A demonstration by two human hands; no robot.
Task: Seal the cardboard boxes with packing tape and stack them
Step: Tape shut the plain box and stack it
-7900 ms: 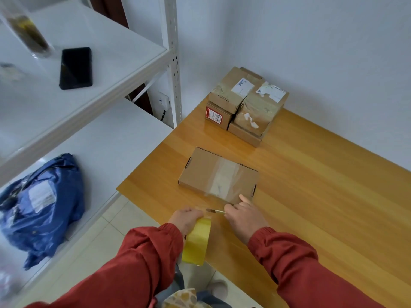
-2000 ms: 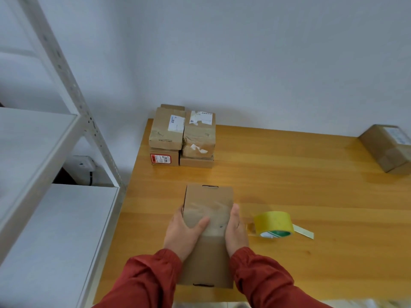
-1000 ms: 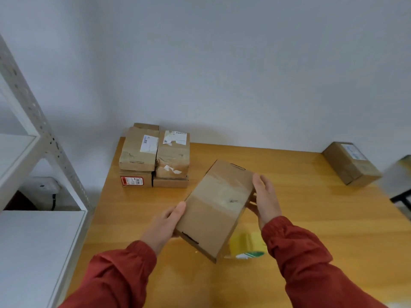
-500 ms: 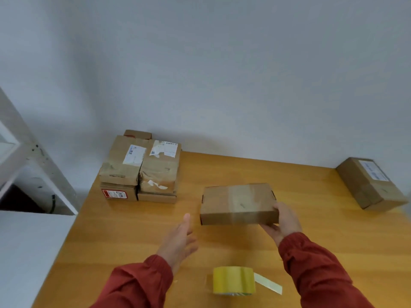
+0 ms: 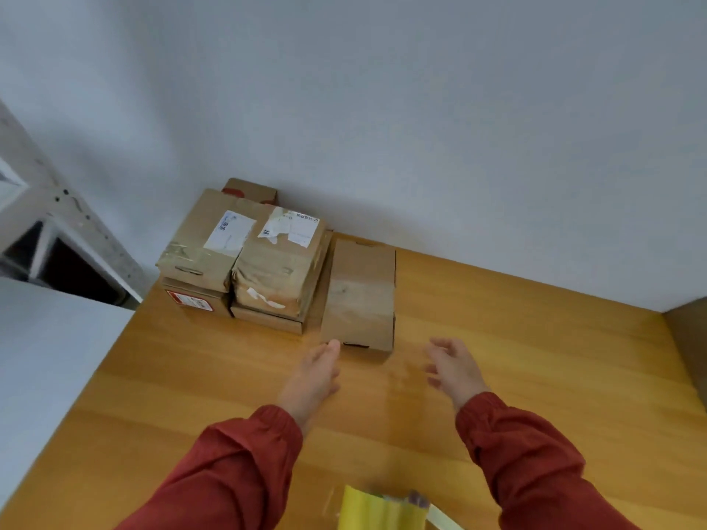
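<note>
You're on a single wide-angle head cam, looking forward and down across the wooden table (image 5: 535, 376) toward the grey wall (image 5: 421, 109), which fills the top half at 12 o'clock. It sits pretty close: your red sleeves (image 5: 229, 472) come in from the bottom edge, with your left hand (image 5: 311, 376) and right hand (image 5: 455, 371) about mid-frame. The stacked boxes (image 5: 245, 258) are ahead at 11 o'clock against the wall, a white shelf (image 5: 46, 357) edges in at 10 o'clock, and the yellow tape roll (image 5: 378, 510) is cropped right under you.
</note>
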